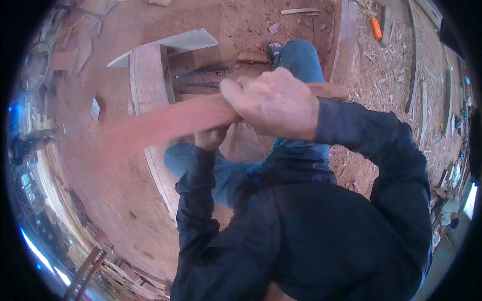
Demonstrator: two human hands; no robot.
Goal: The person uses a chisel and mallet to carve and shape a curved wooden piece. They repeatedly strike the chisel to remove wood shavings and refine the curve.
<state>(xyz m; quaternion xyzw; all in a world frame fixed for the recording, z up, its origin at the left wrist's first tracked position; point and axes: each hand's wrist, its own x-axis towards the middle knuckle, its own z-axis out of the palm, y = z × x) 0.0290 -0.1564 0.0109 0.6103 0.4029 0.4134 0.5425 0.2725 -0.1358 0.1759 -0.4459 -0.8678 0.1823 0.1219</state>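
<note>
A reddish-brown wooden board (173, 120) is held up across the front of my body. Its left end is smeared by motion, and its right end shows past my right wrist. My right hand (273, 103) is closed over the top of the board, knuckles upward. Lower down, my left hand (211, 138) is closed at the board's lower edge, with part of its fingers hidden beneath the wood. Below the board, a long pale beam (148, 85) lies by my bent knee, with a grey plank (188, 41) across its far end.
Two dark slender tools (201, 84) lie on the reddish dirt floor beside the beam. Wood shavings (386, 75) cover the ground at right, near an orange object (376, 28). A small light flat piece (95, 109) rests at left. Stacked timber (55, 185) lines the left rim.
</note>
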